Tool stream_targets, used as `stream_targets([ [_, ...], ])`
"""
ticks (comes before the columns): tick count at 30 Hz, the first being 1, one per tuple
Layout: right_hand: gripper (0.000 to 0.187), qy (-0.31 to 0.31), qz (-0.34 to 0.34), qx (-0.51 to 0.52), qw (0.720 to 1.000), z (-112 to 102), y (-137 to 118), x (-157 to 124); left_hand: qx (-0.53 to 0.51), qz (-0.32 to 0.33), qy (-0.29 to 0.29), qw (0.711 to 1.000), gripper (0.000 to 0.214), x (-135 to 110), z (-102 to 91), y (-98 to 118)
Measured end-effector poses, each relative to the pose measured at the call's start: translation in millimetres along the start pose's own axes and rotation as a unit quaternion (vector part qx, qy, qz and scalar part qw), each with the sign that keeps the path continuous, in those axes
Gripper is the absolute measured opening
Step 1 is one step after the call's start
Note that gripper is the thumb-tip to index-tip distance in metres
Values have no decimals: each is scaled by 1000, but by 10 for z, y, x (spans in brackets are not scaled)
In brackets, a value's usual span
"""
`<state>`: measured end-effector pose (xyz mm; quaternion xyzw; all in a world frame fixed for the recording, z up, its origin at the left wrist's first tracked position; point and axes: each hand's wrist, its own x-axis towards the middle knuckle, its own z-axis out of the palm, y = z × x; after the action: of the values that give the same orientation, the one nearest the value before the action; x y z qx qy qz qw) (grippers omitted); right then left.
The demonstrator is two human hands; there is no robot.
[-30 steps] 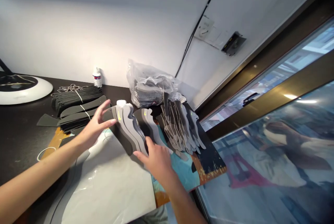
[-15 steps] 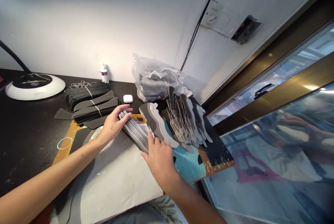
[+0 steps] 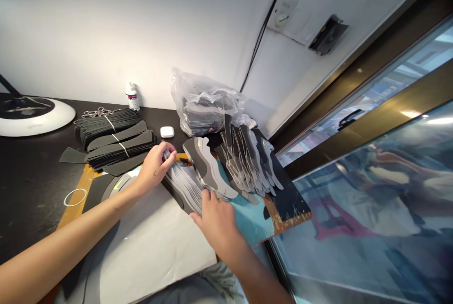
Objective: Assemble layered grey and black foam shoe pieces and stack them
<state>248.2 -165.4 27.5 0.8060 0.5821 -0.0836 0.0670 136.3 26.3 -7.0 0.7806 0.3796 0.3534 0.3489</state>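
1. Okay, left hand (image 3: 155, 167) is narrow, curled over the far end of a fanned stack of grey shoe-shaped cutouts (image 3: 183, 187), holding it near the middle of the table.
2. Right hand (image 3: 217, 224) sits low on the stack's near edge, fingers (image 3: 205, 195) bent against the layers; exact grip can't be told, thumb partly hidden.
3. Single shoe-shaped cutout (image 3: 204, 168), grey and black with a yellow mark, lies just beside the stack, overlapping its upper side.
4. Stack rests partly on a white sheet (image 3: 141, 242) and partly on a teal and orange printed board (image 3: 249, 216).
5. Better to keep the pressure even at both ends, so the thin layers don't slide apart; squeezing one end alone could skew the fan.
6. Another fan of grey cutouts (image 3: 247, 162) stands on the board, toward the table's right edge.
7. Along the back edge: bundles of black strips tied with string (image 3: 106, 125), small white case (image 3: 167, 131), glue bottle (image 3: 132, 97), clear plastic bag of cutouts (image 3: 201, 103).
8. White lamp base (image 3: 31, 116) sits at the table's back left corner.
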Motion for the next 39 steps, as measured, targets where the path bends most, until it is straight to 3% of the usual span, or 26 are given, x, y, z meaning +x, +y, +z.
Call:
stream_targets([
  [4, 66, 13, -16, 22, 1000, 15, 50, 29, 14, -7, 30, 999, 24, -20, 73, -44],
  [8, 81, 5, -16, 94, 995, -76, 256, 60, 59, 18, 22, 998, 33, 163, 66, 140],
  [13, 77, 37, 29, 276, 960, -244, 678, 208, 181, 109, -75, 975, 56, 831, 203, 595],
  [17, 76, 27, 38, 355, 934, -220, 913, 409, 265, 82, -189, 942, 61, 1242, 535, 710],
  [20, 73, 11, 47, 302, 952, -130, 952, 484, 288, 63, -231, 927, 46, 1301, 804, 573],
  [23, 61, 47, 50, 220, 973, -52, 922, 450, 309, 55, -248, 916, 42, 1278, 966, 437],
  [27, 60, 87, 46, 166, 981, -19, 861, 363, 331, 45, -277, 901, 46, 1356, 985, 454],
  [32, 83, 81, 36, 147, 985, 17, 795, 367, 358, 27, -306, 882, 54, 1536, 977, 568],
  [36, 70, 82, 39, 154, 984, 55, 786, 403, 366, 31, -306, 878, 51, 1493, 1009, 496],
  [39, 68, 77, 36, 150, 985, 68, 800, 414, 360, 71, -265, 892, 46, 1382, 1001, 425],
])
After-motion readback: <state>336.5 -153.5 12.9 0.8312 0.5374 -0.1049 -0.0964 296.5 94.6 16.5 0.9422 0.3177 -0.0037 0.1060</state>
